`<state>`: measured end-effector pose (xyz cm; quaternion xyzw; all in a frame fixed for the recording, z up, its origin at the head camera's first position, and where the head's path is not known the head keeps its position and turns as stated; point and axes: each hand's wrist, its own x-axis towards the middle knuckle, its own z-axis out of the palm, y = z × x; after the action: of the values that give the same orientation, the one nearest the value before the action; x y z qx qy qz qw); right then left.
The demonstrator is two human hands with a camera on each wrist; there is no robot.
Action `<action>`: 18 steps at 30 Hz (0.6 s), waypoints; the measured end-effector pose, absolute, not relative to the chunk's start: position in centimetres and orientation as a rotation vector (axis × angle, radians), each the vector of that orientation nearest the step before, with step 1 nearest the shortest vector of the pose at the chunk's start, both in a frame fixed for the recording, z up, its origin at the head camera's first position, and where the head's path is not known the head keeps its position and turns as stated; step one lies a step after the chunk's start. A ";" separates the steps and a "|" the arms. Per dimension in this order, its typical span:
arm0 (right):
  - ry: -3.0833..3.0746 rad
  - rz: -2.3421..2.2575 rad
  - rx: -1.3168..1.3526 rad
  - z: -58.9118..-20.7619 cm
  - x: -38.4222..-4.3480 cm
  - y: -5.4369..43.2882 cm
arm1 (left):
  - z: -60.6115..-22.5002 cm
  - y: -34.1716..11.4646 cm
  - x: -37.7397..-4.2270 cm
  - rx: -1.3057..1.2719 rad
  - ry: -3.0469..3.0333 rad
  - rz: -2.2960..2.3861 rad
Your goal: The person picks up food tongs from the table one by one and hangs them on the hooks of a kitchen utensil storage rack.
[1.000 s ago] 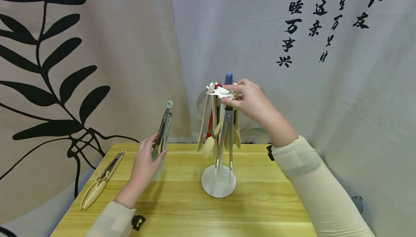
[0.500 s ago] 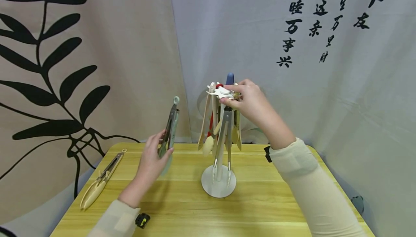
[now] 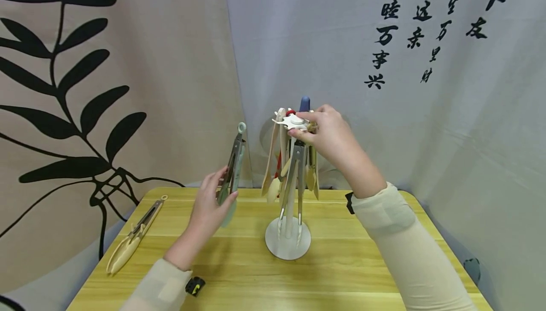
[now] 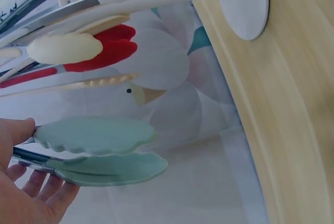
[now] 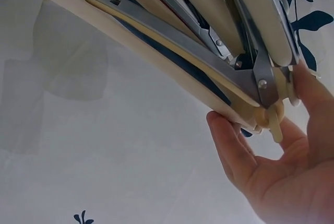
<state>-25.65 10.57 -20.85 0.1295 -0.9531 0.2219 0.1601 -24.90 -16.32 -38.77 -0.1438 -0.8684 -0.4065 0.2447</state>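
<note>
In the head view my left hand [image 3: 210, 206] holds metal tongs [image 3: 235, 159] with pale green tips and a ring at the top. The tongs are upright above the table, left of a white utensil stand [image 3: 288, 244]. The left wrist view shows the two green tips [image 4: 99, 135] slightly apart, thumb on one side and fingers on the other. My right hand [image 3: 334, 133] grips the stand's white hooked top [image 3: 294, 121] between thumb and fingers. Several utensils hang around the post, among them metal tongs [image 3: 300, 159] at the front. The right hand hides some of the hooks.
A second pair of tongs [image 3: 134, 237] with cream tips lies on the wooden table [image 3: 341, 263] at the left. A blue handle [image 3: 304, 104] sticks up behind the stand's top. Printed curtains [image 3: 179, 64] hang behind the table.
My left hand has carried the green-tipped tongs to the right and slightly up, closer to the stand. The right hand stays at the stand's top, and the hanging utensils have shifted slightly.
</note>
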 end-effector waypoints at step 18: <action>-2.716 0.558 0.299 -20.9 -25.2 10.0 | -37.0 -14.4 -24.6 -0.529 -2.330 -1.129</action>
<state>-25.21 9.95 -20.86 0.1057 -0.9587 0.1971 0.1755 -24.60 -14.40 -36.97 -0.1941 -0.8544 -0.4141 0.2467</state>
